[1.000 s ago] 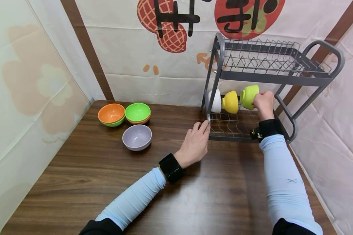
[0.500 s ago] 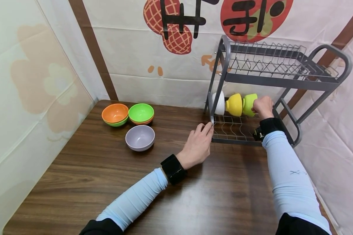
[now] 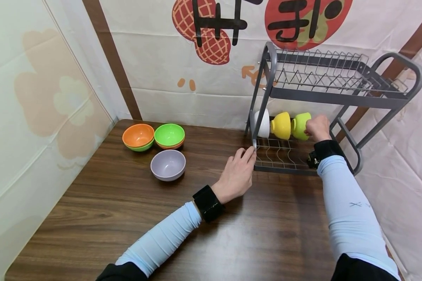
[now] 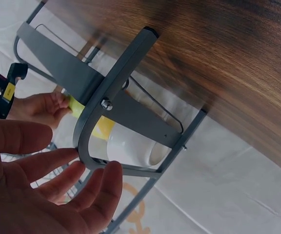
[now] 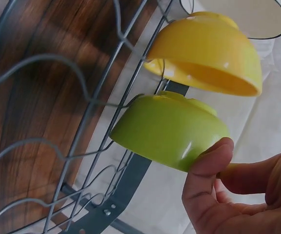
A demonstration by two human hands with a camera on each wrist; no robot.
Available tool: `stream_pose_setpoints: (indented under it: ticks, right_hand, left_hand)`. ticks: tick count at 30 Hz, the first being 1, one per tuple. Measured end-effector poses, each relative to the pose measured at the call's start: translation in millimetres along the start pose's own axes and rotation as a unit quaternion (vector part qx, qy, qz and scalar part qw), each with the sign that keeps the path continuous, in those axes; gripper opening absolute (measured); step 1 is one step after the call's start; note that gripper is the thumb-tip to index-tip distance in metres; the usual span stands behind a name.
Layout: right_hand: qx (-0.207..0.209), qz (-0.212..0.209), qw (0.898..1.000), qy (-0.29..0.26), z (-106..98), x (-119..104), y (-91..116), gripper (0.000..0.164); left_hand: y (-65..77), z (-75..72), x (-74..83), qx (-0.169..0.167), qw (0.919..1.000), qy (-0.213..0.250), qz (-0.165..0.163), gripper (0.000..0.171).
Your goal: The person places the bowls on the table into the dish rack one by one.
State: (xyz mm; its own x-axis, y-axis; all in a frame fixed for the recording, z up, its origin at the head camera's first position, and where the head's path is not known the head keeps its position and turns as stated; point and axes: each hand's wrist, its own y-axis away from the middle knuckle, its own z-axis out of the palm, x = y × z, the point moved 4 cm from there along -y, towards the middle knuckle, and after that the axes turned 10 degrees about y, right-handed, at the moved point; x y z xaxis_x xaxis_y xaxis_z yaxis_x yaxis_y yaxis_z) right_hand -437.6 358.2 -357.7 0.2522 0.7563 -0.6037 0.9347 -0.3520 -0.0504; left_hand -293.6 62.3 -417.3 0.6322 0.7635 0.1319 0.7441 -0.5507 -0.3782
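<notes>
On the lower tier of the grey dish rack [image 3: 288,170], a yellow-green bowl [image 5: 170,129] stands on its side. My right hand [image 3: 318,128] pinches its rim between thumb and fingers. Beside it a yellow bowl [image 5: 209,53] is likewise turned on its side, and past that comes a white bowl [image 4: 133,146] at the rack's left end. My left hand [image 3: 235,173] has relaxed fingers, with fingertips at the rack's left front post; in the left wrist view the thumb stands apart from the other fingers.
Left on the wooden table [image 3: 144,218] sit an orange bowl [image 3: 138,134] on a green one, a green bowl [image 3: 169,134] on an orange one, and a lilac bowl [image 3: 168,165]. The rack's upper wire tier [image 3: 320,74] overhangs my right hand. Printed cloth [image 3: 154,78] hangs behind.
My right hand has lowered the yellow-green bowl from a raised, tilted position onto the lower tier beside the yellow bowl. The head view has shifted slightly; my left hand stays at the post.
</notes>
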Motion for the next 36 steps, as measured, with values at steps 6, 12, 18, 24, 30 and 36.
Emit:
stream_pose_setpoints:
  ticks: [6,12,18,24,30,36]
  right_hand:
    - [0.006,-0.005,0.999,0.032,-1.7,7.6,-3.2,0.019]
    - [0.04,-0.026,0.997,0.066,1.6,4.6,0.8,0.014]
    - [0.078,-0.033,0.993,0.076,7.0,3.4,3.3,0.025]
    - [0.093,-0.021,0.994,0.058,12.1,8.2,7.6,0.021]
    - [0.113,-0.041,0.992,0.034,8.6,-0.5,20.0,0.034]
    - [0.161,-0.094,0.982,0.018,8.3,-23.9,63.4,0.033]
  left_hand:
    - [-0.9,0.4,0.7,0.011,0.9999,0.003,0.005,0.049]
    - [-0.4,0.2,0.4,0.011,0.9999,0.008,0.007,0.049]
    - [-1.2,0.3,0.4,0.012,0.9999,0.008,0.009,0.048]
    - [-4.1,-1.9,0.7,0.002,0.9999,0.004,0.012,0.048]
    - [-6.5,-8.8,-4.2,-0.003,0.9994,0.035,0.009,0.044]
    - [5.5,-20.7,-12.0,0.032,0.9929,0.115,0.0,0.033]
